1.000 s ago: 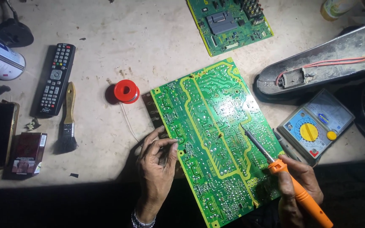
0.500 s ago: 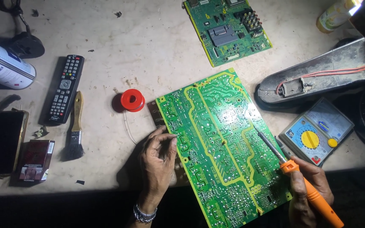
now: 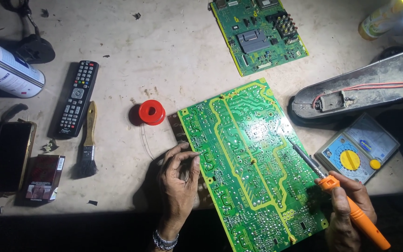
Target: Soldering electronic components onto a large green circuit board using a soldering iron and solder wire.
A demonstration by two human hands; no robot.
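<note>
The right hand [image 3: 348, 205] grips an orange soldering iron [image 3: 346, 205], its tip resting on the large green circuit board [image 3: 253, 172] lying between both hands. The left hand [image 3: 179, 179] pinches the board's left edge. Just beyond its fingers sits a red solder spool [image 3: 151, 112].

One head-worn view looks steeply down, close above the table [image 3: 117, 51].
</note>
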